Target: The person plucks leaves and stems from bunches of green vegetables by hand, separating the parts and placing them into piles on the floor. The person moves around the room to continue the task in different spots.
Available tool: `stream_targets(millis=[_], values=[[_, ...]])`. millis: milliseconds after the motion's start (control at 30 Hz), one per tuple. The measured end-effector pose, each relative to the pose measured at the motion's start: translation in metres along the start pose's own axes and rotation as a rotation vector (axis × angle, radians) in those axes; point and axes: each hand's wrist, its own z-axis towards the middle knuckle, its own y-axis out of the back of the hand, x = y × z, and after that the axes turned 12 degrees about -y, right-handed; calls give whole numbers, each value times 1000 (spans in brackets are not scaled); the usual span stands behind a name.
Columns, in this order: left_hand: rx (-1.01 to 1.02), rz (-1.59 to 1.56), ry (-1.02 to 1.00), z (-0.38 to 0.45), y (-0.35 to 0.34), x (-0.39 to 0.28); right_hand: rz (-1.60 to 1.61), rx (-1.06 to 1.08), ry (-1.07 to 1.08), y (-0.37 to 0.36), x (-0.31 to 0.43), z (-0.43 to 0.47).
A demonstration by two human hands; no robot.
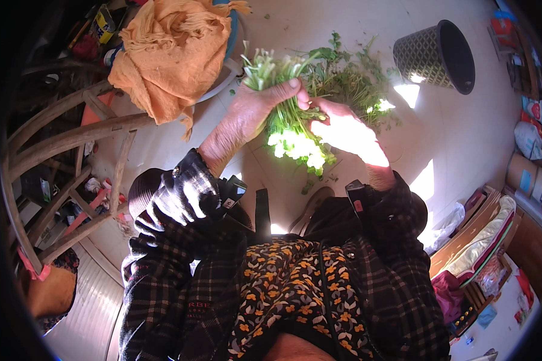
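Observation:
My left hand [257, 106] grips a bunch of green leafy herbs [287, 118] around its stems. The pale cut ends stick up beyond my thumb, and the leaves hang toward me, bleached by strong sunlight. Against the right side of the bunch is my right hand [350, 128], its thumb and fingers pinching some of the greenery. Glare washes out much of that hand. Beyond both hands, a loose heap of similar greens [348, 81] lies on the tiled floor [447, 131], with scattered bits around it.
An orange fringed cloth [176, 58] covers something beside a blue rim at upper left. A wooden chair frame [77, 140] stands on the left. At upper right is a dark patterned bin [418, 56]. Cardboard [472, 230] and a clear plastic bag [447, 225] sit at right.

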Motion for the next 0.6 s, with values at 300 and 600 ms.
stream_targets(millis=[300,600], values=[[255,-150,-227,1,24,-42,893,463,317,2,-92,13],[291,-500,-383,0,53,-61,1029,-103,-211,15,-85,22]])
